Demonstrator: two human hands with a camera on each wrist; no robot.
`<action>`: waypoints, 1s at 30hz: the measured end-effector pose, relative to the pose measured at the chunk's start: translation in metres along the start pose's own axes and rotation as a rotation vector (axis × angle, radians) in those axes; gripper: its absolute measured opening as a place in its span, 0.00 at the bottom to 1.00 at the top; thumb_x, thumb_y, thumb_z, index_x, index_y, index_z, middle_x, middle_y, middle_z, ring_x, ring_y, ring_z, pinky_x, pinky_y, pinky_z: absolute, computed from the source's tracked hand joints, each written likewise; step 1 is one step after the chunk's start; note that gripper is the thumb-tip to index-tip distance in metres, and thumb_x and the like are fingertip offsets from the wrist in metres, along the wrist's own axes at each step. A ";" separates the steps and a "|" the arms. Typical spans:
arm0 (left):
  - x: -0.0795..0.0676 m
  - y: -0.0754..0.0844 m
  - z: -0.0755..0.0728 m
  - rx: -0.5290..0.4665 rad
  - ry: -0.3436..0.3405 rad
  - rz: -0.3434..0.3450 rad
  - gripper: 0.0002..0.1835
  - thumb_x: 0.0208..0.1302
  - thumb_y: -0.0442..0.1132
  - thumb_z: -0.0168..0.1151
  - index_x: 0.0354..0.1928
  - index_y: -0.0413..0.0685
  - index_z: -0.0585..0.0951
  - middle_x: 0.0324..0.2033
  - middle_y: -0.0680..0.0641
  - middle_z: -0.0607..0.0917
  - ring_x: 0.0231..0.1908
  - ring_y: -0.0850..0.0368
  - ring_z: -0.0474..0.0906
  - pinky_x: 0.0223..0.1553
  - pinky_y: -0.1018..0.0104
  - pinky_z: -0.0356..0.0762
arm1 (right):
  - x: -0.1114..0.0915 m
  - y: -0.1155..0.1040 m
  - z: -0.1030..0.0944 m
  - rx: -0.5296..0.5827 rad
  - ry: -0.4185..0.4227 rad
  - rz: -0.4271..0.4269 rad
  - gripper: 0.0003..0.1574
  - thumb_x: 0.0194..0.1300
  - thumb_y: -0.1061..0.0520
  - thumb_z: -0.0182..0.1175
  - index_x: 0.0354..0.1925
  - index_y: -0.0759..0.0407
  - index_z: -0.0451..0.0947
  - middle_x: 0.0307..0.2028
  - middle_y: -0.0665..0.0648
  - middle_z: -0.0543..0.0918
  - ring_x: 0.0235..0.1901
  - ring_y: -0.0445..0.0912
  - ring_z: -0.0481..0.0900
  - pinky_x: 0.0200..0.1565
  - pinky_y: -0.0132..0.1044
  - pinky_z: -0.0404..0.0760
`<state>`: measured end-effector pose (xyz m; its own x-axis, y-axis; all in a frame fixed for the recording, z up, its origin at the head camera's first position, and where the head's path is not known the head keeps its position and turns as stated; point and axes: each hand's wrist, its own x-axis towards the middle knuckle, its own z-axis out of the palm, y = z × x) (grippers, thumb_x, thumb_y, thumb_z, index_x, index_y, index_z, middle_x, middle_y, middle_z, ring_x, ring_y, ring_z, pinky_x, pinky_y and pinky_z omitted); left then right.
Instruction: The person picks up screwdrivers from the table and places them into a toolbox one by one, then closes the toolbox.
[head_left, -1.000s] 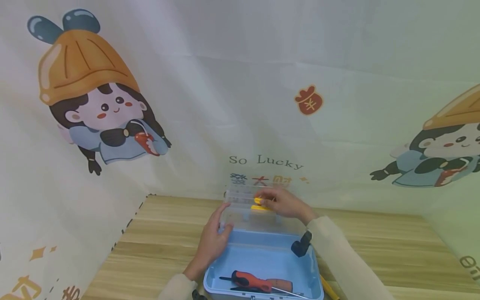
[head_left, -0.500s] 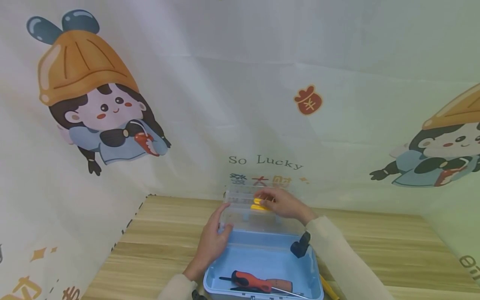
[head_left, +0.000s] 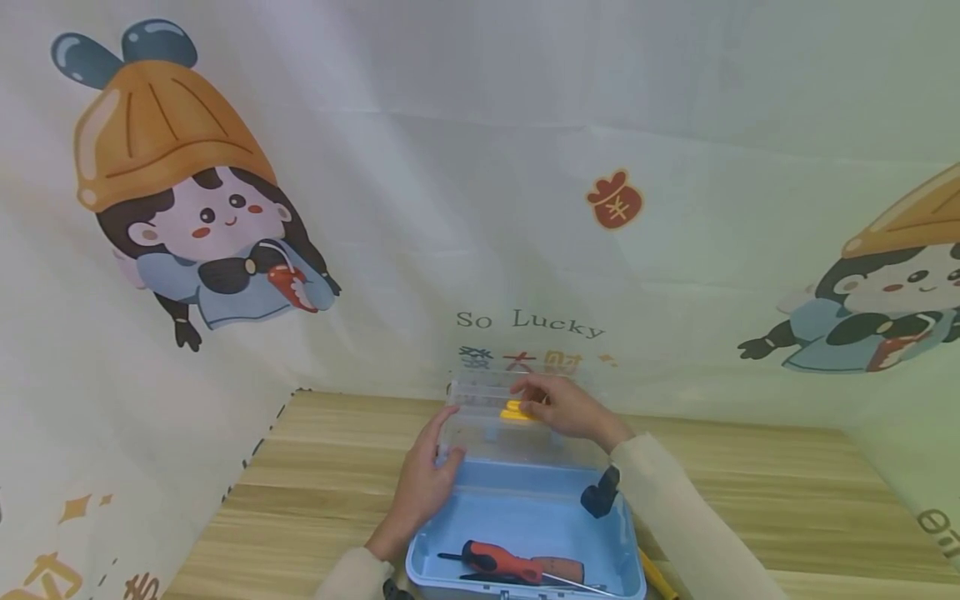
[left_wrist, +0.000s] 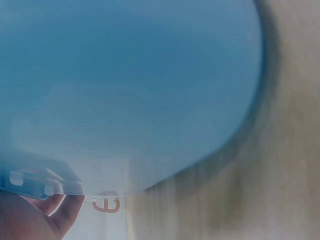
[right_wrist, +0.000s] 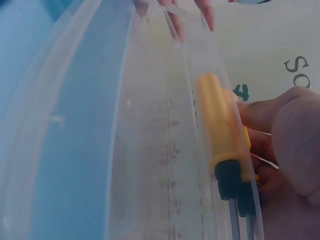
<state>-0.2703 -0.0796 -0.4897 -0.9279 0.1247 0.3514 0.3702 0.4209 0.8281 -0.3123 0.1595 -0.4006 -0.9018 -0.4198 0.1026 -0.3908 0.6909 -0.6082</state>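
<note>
A blue toolbox lies with its transparent lid raised at the back. My left hand holds the lid's left side, thumb and fingers spread along it. At the lid's upper part, my right hand pinches a yellow-handled screwdriver. A second yellow-handled screwdriver lies right alongside it; in the right wrist view, dark collars and metal shafts show through the clear wall. Inside the box, near its front, are a red-and-black screwdriver and a tool with a brown handle.
The box stands on a wood-grain table. A yellow tool lies at its right side, partly hidden by the right sleeve. A printed cloth hangs right behind the lid. Black camera mounts sit at the wrists.
The pinched yellow handle has come down slightly and now sits close against the other one. My right fingers have shifted a little with it; my left hand has stayed in place.
</note>
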 end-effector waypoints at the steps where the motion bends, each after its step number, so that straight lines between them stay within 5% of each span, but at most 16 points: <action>1: 0.000 0.000 0.000 -0.001 0.002 0.001 0.31 0.68 0.34 0.58 0.71 0.59 0.67 0.71 0.47 0.68 0.66 0.46 0.68 0.62 0.44 0.71 | 0.000 0.000 0.000 0.000 -0.001 -0.001 0.15 0.68 0.61 0.61 0.52 0.52 0.80 0.37 0.47 0.82 0.37 0.43 0.76 0.43 0.37 0.79; 30: 0.001 0.001 0.001 0.006 0.013 -0.003 0.31 0.67 0.32 0.58 0.71 0.52 0.67 0.70 0.46 0.69 0.61 0.45 0.71 0.57 0.46 0.73 | -0.006 0.000 -0.004 -0.027 0.022 -0.034 0.17 0.68 0.61 0.61 0.54 0.54 0.80 0.45 0.52 0.85 0.45 0.44 0.80 0.50 0.42 0.82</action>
<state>-0.2712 -0.0776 -0.4888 -0.9283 0.1116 0.3546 0.3670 0.4269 0.8265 -0.3073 0.1642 -0.3981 -0.8917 -0.4303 0.1403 -0.4258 0.6924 -0.5825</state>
